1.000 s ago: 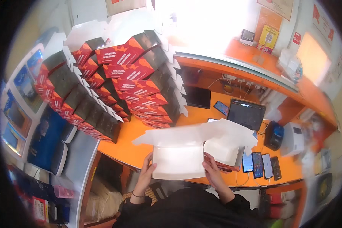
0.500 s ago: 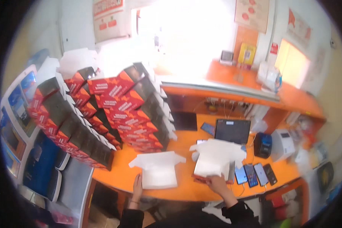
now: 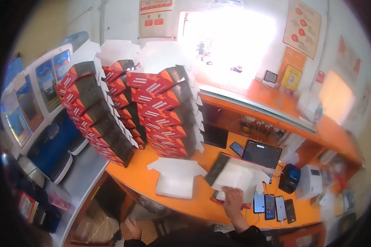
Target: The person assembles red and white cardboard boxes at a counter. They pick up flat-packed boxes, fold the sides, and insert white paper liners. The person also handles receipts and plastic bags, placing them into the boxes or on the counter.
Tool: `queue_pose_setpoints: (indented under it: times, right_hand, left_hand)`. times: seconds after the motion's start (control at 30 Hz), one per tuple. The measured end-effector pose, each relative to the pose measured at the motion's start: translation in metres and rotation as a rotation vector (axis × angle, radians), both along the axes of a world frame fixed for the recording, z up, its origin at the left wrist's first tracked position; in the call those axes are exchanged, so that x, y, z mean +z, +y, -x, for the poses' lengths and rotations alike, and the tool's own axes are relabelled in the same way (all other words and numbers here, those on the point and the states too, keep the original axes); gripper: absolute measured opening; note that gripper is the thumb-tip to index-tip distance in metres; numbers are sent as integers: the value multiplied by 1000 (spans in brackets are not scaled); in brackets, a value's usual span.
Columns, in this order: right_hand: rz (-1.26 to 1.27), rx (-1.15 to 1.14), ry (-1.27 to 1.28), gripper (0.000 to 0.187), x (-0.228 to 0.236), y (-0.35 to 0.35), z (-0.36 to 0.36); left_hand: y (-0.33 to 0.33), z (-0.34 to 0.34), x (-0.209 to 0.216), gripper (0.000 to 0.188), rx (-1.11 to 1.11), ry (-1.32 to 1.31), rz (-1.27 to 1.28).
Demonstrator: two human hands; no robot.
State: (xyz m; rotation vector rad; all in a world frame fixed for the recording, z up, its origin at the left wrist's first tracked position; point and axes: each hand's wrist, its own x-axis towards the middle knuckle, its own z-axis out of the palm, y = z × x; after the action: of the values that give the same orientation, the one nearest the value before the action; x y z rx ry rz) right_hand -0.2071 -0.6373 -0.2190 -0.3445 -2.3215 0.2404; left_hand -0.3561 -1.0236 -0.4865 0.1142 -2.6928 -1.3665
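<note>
My right hand (image 3: 233,201) grips the near edge of an open cardboard box (image 3: 239,175) with a white inside and a dark outer side. This box sits tilted, and red and dark cardboard shows beneath its near edge. My left hand (image 3: 132,229) is low, below the table's front edge, beside a brown woven-looking surface (image 3: 148,231). Its fingers look stretched out, and I see nothing held in them. Between the hands, a second open white-lined box (image 3: 175,186) lies on the orange table with its lid raised.
Tall stacks of red and dark boxes (image 3: 165,119) with open white flaps stand at the left of the table (image 3: 148,181). Several phones (image 3: 269,206) lie at the right, near a dark screen (image 3: 261,153), a black device (image 3: 289,178) and a white one (image 3: 309,181). Cables run between them.
My left hand has left the middle box and dropped below the table edge. The right-hand box has tilted, now showing its dark side. The view has shifted.
</note>
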Motion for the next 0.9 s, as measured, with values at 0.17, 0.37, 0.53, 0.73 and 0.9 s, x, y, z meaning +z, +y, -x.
queue_pose_setpoints:
  times: [0.17,0.37,0.53,0.73,0.9]
  right_hand:
    - [180,609,73,26,7,-53,33]
    - [-11,1044,-218,31,-34,-118,20]
    - [-19,1229,-443,34,-55,-132,8]
    - [71,1288,-391,33,-83,-134,13]
    - [58,1298,-573,30,-111,-140,49]
  left_hand:
    - [-78,-77,-59,45,29,-677,477]
    - [-74,-57,-37,51,-108,-602,550]
    - [-65,-39,-21,57,-174,-522,558]
    - [-56,-13,-17,64,-216,-502,585]
    - [-53,12,-33,70,-207,-491,594]
